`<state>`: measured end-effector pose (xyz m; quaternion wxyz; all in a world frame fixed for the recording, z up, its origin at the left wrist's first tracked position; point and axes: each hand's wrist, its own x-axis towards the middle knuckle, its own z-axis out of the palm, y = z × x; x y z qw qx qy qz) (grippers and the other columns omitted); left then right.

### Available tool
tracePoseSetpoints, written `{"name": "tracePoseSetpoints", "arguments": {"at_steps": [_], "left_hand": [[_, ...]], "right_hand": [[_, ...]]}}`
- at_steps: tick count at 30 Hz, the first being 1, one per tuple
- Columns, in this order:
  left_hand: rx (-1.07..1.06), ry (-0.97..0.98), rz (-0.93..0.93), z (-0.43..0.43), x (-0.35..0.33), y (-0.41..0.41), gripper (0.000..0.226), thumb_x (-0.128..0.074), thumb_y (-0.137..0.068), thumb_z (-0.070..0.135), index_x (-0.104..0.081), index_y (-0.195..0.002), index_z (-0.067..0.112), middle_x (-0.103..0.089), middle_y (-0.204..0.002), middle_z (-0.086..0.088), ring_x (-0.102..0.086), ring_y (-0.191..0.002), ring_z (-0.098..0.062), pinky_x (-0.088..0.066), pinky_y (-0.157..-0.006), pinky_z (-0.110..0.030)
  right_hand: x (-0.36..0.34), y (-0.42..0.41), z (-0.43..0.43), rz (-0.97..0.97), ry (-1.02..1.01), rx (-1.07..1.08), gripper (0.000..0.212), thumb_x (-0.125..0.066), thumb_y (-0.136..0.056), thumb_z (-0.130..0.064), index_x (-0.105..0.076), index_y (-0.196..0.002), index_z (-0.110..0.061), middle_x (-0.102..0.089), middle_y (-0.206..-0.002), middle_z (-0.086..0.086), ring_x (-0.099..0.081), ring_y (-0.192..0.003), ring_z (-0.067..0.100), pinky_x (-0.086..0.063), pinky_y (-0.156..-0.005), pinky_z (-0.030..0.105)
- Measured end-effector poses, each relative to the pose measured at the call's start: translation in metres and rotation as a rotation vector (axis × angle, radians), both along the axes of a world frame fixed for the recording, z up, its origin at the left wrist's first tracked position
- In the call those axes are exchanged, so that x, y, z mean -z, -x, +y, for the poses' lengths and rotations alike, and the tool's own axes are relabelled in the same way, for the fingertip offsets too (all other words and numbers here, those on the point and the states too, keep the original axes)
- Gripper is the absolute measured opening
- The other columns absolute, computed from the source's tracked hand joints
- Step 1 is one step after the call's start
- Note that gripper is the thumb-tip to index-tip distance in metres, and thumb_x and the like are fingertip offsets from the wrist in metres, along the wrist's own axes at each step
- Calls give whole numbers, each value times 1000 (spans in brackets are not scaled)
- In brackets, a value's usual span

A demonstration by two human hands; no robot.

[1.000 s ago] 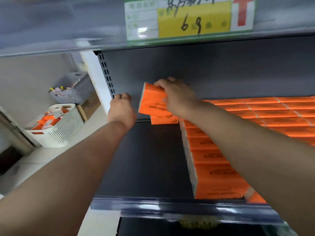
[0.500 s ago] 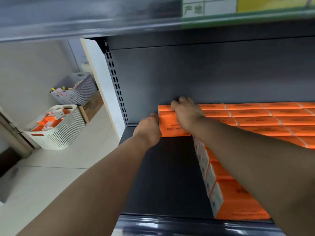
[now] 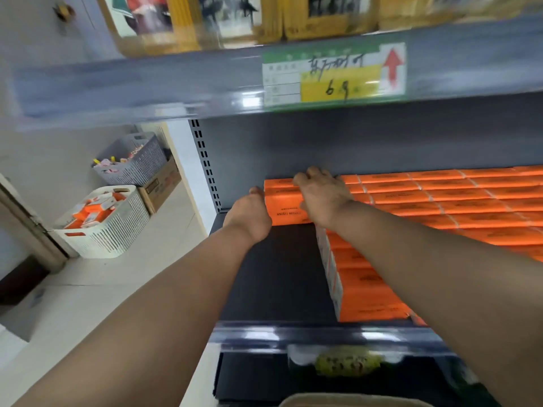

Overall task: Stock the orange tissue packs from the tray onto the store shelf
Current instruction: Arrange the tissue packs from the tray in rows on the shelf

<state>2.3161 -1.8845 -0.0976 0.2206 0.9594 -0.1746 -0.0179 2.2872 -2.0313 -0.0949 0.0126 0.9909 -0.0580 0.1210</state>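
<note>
orange tissue pack (image 3: 285, 206) | under right fingers (image 3: 306, 180) | left fingers (image 3: 256, 191) at end

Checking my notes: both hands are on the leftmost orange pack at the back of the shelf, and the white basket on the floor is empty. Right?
Not empty: the head view shows the white basket holding orange packs. The left hand and right hand are on the leftmost orange pack.
</note>
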Motion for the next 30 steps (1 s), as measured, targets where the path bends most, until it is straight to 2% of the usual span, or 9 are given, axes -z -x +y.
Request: {"name": "tracePoseSetpoints", "arguments": {"at_steps": [5, 8, 13, 15, 20, 25, 28, 30], "left_hand": [[61, -140, -104, 17, -10, 61, 37, -46, -85, 3, -45, -122, 7, -60, -116, -17, -57, -106, -37, -44, -78, -36], [128, -204, -164, 29, 0, 97, 39, -51, -81, 9, -52, -120, 13, -61, -119, -15, -57, -109, -36, -49, -88, -38], [234, -161, -171, 42, 34, 162, 35, -54, -87, 13, -57, -122, 15, -58, -126, -8, -53, -115, -30, -47, -93, -40], [285, -121, -182, 42, 56, 189, 31, -53, -87, 12, -59, -117, 14, -60, -120, -8, -54, -112, -29, -48, -90, -42], [339, -78, -101, 33, 130, 246, 27, -52, -91, 13, -60, -117, 18, -62, -117, -1, -58, -105, -20, -49, -84, -35], [349, -342, 241, 28, 224, 270, 26, -49, -89, 17, -61, -112, 17, -65, -109, -5, -62, -102, -25, -52, -88, -40], [341, -493, 446, 36, 276, 285, 27, -49, -92, 20, -57, -118, 18, -61, -119, -7, -58, -112, -28, -49, -93, -37], [356, -570, 555, 43, 306, 294, 30, -50, -93, 18, -53, -122, 16, -58, -126, -8, -55, -116, -27, -47, -95, -35]], "right_hand": [[-2, 80, 13, -46, -13, -21, 49, -61, -85, -14, -45, -131, -15, -44, -131, 10, -38, -126, 30, -37, -96, 42], [1, 141, 22, -100, -4, -45, 44, -60, -87, -22, -48, -128, -15, -47, -127, 11, -40, -123, 31, -37, -95, 43], [41, 234, 29, -235, -16, -120, 40, -70, -79, -18, -59, -116, -13, -56, -113, 12, -50, -107, 34, -41, -83, 45], [72, 264, 28, -222, -26, -119, 36, -71, -78, -19, -61, -112, -13, -58, -108, 10, -53, -102, 32, -42, -79, 42], [164, 319, 16, 70, -95, -50, 38, -62, -85, -19, -56, -122, -18, -55, -118, 6, -48, -111, 28, -40, -87, 41], [240, 356, 7, 484, -177, 50, 39, -50, -91, -20, -43, -130, -21, -44, -130, 5, -39, -123, 26, -34, -100, 41], [285, 364, 10, 648, -235, 49, 43, -55, -91, -27, -42, -131, -20, -40, -134, 6, -36, -127, 26, -35, -97, 39], [313, 367, 15, 730, -261, 38, 46, -57, -89, -24, -43, -132, -19, -40, -133, 6, -36, -128, 26, -36, -98, 39]]}}
